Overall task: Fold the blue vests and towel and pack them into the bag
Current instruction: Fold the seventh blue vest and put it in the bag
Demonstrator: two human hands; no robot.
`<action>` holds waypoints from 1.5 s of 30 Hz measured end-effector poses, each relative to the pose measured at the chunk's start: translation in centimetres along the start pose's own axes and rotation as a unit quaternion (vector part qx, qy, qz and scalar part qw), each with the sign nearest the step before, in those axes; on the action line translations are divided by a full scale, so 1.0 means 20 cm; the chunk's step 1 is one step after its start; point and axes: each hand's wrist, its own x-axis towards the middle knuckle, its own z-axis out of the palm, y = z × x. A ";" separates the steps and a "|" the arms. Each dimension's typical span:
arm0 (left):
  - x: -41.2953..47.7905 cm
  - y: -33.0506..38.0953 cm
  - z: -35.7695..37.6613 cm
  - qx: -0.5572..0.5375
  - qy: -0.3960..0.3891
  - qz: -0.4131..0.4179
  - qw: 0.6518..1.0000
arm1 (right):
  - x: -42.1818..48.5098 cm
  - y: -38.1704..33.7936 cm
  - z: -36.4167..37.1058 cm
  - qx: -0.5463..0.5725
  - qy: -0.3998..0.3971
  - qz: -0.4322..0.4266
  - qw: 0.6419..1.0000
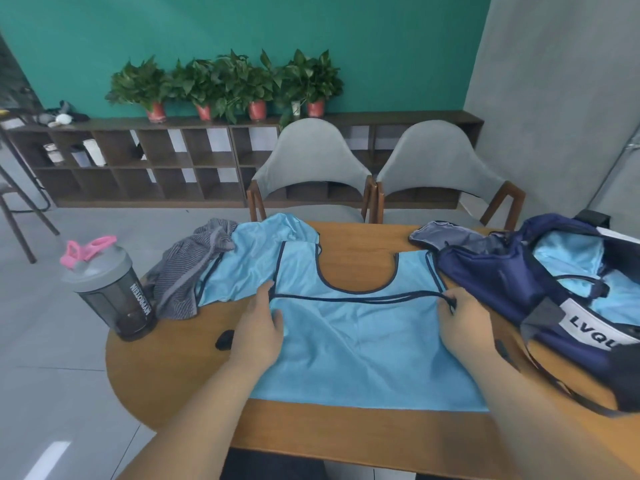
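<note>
Pinching the side edges of the blue vest (363, 344), left hand (258, 329) and right hand (465, 325) are holding it flat on the table (173, 375), centre frame.

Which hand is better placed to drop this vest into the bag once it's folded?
Right, probably. The right hand pinches the vest at its edge next to the open bag; the left hand grips the opposite edge, with the whole vest between it and the bag.

Grey shaker bottle (114, 292) with pink lid stands at frame left on wooden table (166, 368). Two grey chairs (310, 164) sit centre. Potted plants (225, 81) line shelf unit (138, 161), upper centre.
</note>
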 end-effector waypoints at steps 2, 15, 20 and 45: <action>-0.08 -0.03 0.01 0.080 0.007 0.042 0.996 | -0.07 0.04 -0.04 -0.002 0.008 -0.014 1.000; -0.02 0.04 -0.19 0.062 0.021 0.020 0.998 | -0.03 -0.05 -0.19 -0.152 -0.028 -0.018 0.988; 0.15 0.03 -0.12 0.124 -0.020 0.011 0.992 | 0.12 -0.05 -0.07 -0.152 -0.042 -0.010 0.987; 0.11 0.08 0.23 0.289 -0.161 0.086 0.940 | 0.23 -0.09 0.24 -0.405 -0.136 -0.095 0.899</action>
